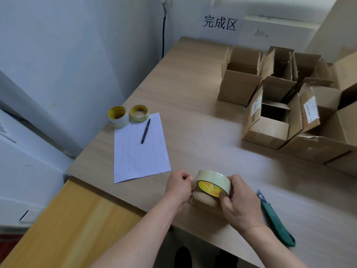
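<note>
Both hands were at the near edge of the desk (193,113), close together with a roll (213,183) of pale tape between them. The right hand (239,202) was clamped on the roll's right side, with the fingers over the top and the thumb at the yellow core. The left hand (179,187) had its fingers curled and pinched at the roll's left edge; I could not tell whether it had the loose tape end. The roll stood tilted on a small brown box (204,206), touching its top, and the box was mostly hidden by the hands. A green knife (276,219) lay on the desk just right of the right hand, apart from it. Left and farther off lay a ruled sheet (139,151) with a black pen (145,130) on its far part. Two spare rolls (117,117) sat side by side at the sheet's far left corner, the right one touching the sheet. Open cartons (270,120) were clustered at the far right of the desk, flaps up, some with labels. A sign (220,23) with three characters hung on the far wall.
</note>
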The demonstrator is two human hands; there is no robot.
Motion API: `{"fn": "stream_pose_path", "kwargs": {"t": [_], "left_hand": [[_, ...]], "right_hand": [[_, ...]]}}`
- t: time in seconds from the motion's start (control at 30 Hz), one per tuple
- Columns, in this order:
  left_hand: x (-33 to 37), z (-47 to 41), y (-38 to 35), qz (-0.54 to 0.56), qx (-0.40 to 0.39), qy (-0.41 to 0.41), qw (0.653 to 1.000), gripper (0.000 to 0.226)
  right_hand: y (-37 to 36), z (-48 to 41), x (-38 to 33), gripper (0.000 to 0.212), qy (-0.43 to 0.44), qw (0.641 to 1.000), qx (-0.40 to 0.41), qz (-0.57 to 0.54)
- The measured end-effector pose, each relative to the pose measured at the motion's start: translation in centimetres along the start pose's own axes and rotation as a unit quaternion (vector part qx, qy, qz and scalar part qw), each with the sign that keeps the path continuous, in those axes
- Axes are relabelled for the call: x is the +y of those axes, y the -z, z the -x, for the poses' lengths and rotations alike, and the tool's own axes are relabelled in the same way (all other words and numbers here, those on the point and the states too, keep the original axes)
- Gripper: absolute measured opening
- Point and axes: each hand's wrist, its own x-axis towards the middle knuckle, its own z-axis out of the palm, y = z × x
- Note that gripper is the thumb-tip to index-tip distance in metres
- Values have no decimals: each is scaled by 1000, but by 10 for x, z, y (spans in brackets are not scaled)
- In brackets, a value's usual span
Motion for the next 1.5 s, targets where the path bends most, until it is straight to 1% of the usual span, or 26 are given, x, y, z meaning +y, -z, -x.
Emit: {"fn": "stream_pose_path", "kwargs": {"t": [0.13, 0.27, 0.33, 0.43, 0.5, 0.63, 0.77, 0.87, 0.93, 0.97, 1.0, 1.03, 1.07, 1.13, 1.17, 1.27, 1.33, 1.4, 1.43, 1.5], "left_hand": [[-5, -5, -1, -6, -8, 15, 1000, 21], [-10, -8, -2, -4, -9, 24, 1000, 23], [-10, -6, -2, -1, -8, 27, 1000, 23], [-9, -4, -3, 4, -6, 24, 1000, 21], [-10, -4, -4, 5, -4, 25, 1000, 22], [-12, -5, -5, -3, -8, 23, 1000, 21], [-12, -6, -7, -20, -12, 23, 999, 20], [-10, -4, -9, -41, -8, 31, 999, 7], [-10, -2, -6, -55, 2, 10, 998, 33], [-10, 0, -5, -45, 6, -19, 999, 44], [-9, 2, -5, -17, 7, -55, 998, 50], [-7, 3, -9, 22, -3, -82, 996, 48], [-7, 3, -15, 67, -18, -90, 994, 43], [-10, 3, -26, 138, -50, -75, 986, 36], [-12, 3, -30, 151, -57, -73, 984, 35], [-16, -2, -36, 153, -59, -106, 981, 34], [-18, -4, -37, 138, -47, -122, 982, 32], [-21, -4, -38, 113, -38, -136, 984, 32], [-21, -4, -38, 100, -33, -142, 984, 31], [-20, -4, -38, 82, -23, -156, 984, 33]], "right_hand": [[1, -2, -2, 23, 14, 1000, -2, 23], [0, -4, 1, 17, 36, 999, -8, 35], [-1, -4, 3, 14, 26, 999, -8, 23], [0, -5, 6, 13, -12, 1000, -3, -15], [0, -4, 8, 19, -17, 1000, -4, -23], [1, -4, 8, 23, -16, 1000, 8, -13], [-1, -5, 8, 30, -8, 1000, -2, 4], [-4, -6, 10, 31, -5, 1000, -1, 19], [-5, -6, 11, 32, -1, 1000, 6, 21], [-6, -5, 10, 32, 1, 1000, 8, 19], [-6, -5, 10, 32, 4, 1000, 9, 19], [-6, -5, 10, 32, 7, 1000, 11, 21], [-6, -6, 11, 32, 9, 1000, 14, 22], [-7, -7, 13, 31, 12, 1000, 16, 16], [-6, -7, 13, 30, 13, 1000, 13, 9], [-2, -8, 15, 24, 15, 999, -4, -36], [8, -12, 17, 25, -17, 992, -55, -109], [22, -17, 22, 30, -49, 969, -130, -204], [30, -18, 24, 31, -49, 952, -160, -255], [44, -19, 31, 31, -42, 921, -176, -346]]}}
